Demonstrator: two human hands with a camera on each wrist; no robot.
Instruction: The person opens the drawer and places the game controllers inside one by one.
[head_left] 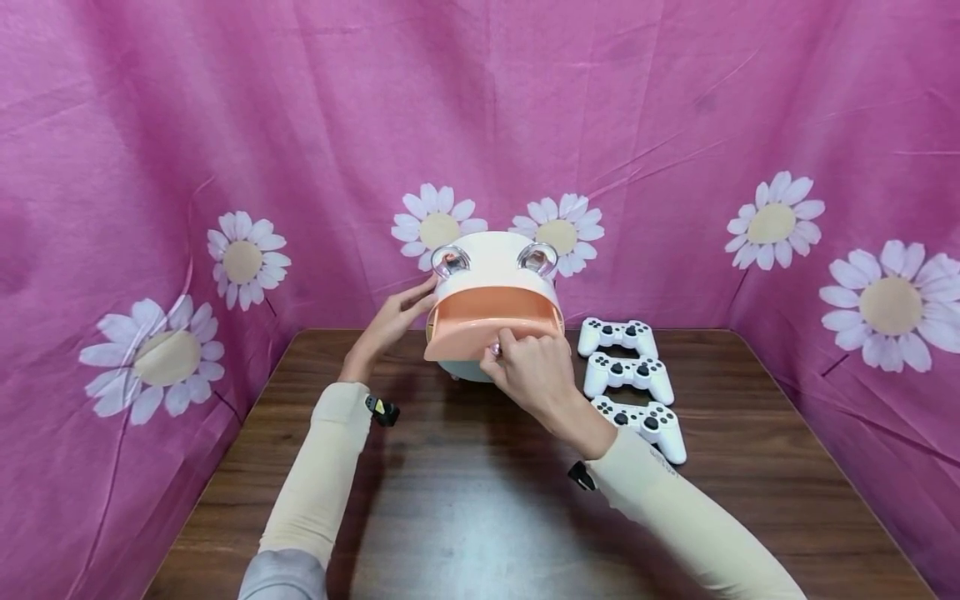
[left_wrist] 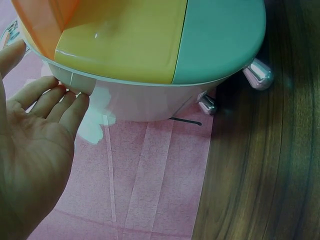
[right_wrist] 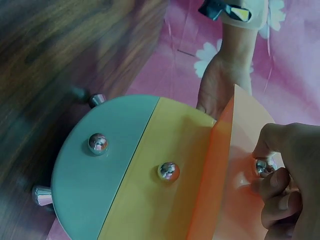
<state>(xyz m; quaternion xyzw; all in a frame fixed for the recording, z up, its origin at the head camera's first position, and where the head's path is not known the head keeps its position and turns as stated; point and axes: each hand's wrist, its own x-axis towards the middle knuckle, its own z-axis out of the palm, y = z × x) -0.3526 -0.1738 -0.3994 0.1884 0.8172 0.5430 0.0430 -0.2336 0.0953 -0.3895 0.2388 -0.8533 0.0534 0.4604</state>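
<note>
A small white drawer cabinet (head_left: 491, 248) with two silver rings on top stands at the back of the table. Its top orange drawer (right_wrist: 245, 135) is pulled out. My right hand (head_left: 536, 375) pinches that drawer's silver knob (right_wrist: 264, 167) between thumb and curled fingers. Below it, the yellow drawer (right_wrist: 162, 150) and the green drawer (right_wrist: 107, 172) are closed, each with a round silver knob. At the cabinet's left side, my left hand (left_wrist: 42, 130) touches the white wall with extended fingertips. What the orange drawer holds cannot be made out.
Three white game controllers (head_left: 630, 379) lie in a column right of the cabinet on the dark wooden table (head_left: 450, 500). Short silver feet (left_wrist: 259, 75) support the cabinet. Behind and at both sides hangs a pink curtain (head_left: 337, 125) with white daisies.
</note>
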